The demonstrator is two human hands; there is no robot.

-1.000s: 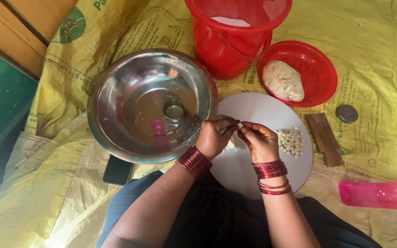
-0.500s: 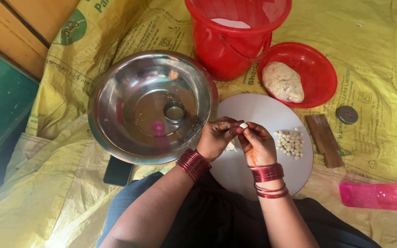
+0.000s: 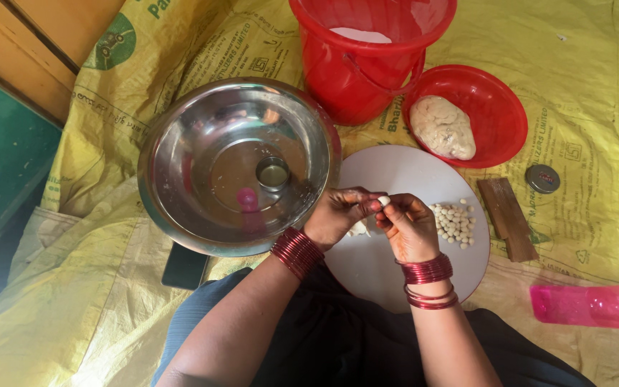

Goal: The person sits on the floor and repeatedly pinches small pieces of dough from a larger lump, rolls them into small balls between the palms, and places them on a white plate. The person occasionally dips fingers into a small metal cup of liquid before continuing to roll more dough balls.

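— Both hands have lifted a little off the white round board [image 3: 395,272] since a moment ago, and the small dough ball [image 3: 383,201] now sits higher, right between the fingertips.

— Who has it?

— The left hand [image 3: 338,217] and the right hand [image 3: 410,228] both pinch it; thumbs and forefingers meet on it from either side, so it lies at the very tips, equally near each hand. It is round, with no long axis to speak of.

— And under them?

— A scrap of pale dough lies on the board just below the left hand, and a heap of finished little balls [image 3: 454,222] sits just right of the right hand, smooth and off-white.

— Farther out?

— A shiny steel basin [image 3: 180,165] with a tiny steel cup inside lies to the left; beyond the board, a red plastic bowl [image 3: 503,107] holds a soft lump of dough [image 3: 443,127], and a red bucket [image 3: 338,72] stands behind. All rest on yellow woven sacking [image 3: 589,72] on the floor.
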